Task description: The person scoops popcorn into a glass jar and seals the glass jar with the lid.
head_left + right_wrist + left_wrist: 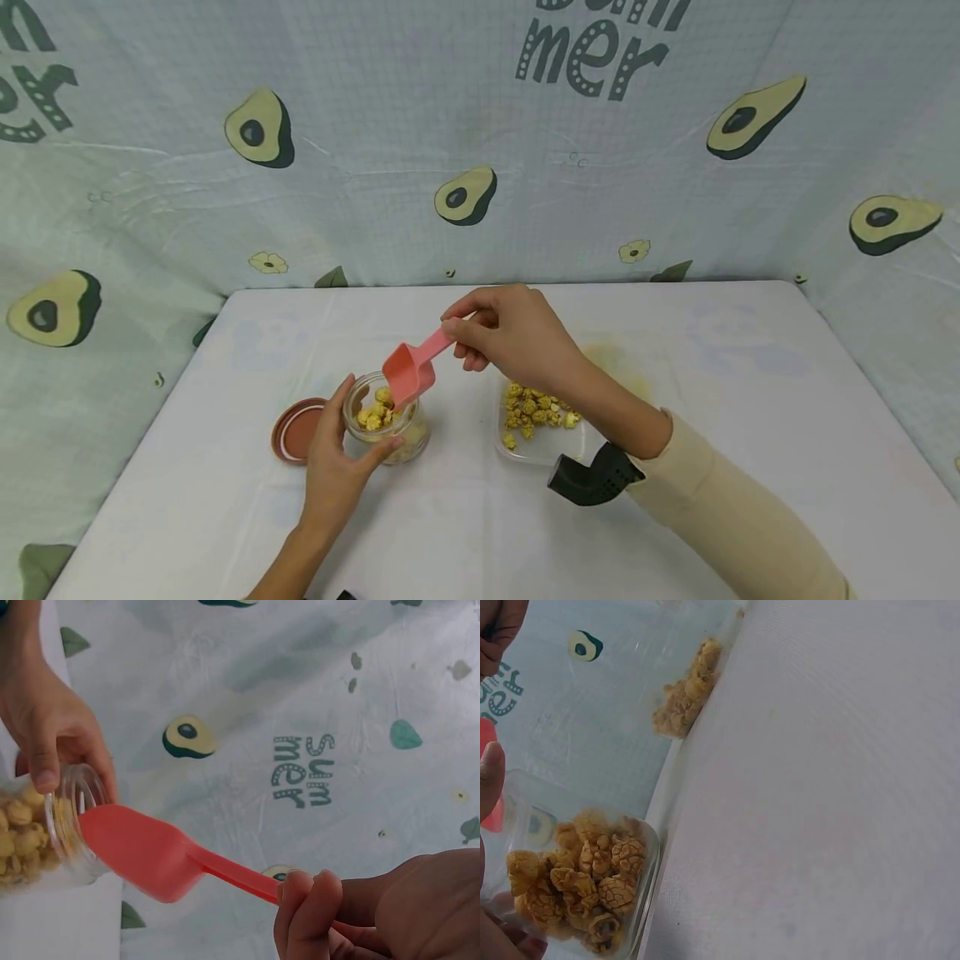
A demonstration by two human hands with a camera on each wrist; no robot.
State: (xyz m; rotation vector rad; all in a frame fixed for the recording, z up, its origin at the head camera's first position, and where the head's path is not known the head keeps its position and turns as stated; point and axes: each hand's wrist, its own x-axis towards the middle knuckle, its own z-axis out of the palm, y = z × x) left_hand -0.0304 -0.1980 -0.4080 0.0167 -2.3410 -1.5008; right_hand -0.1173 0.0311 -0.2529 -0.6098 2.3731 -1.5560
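Observation:
My left hand (337, 462) grips a clear glass jar (412, 440), thumb on the near side and fingers on the far side. Caramel-coloured popcorn (373, 414) fills part of it; the left wrist view shows the popcorn (585, 877) through the glass. Between thumb and fingers, my right hand (513, 333) pinches the handle of a pink scoop (408, 375). The scoop tilts down to the left, its tip at the jar's mouth, and no popcorn shows in its bowl. In the right wrist view the tip of the scoop (142, 851) overlaps the jar's rim (67, 806).
A reddish-brown round lid (302, 432) lies on the white-covered table (465, 533), left of the jar. Under my right forearm stands a clear plastic container (532, 457) with more popcorn (534, 410), partly hidden. An avocado-print sheet (360, 200) hangs behind the table.

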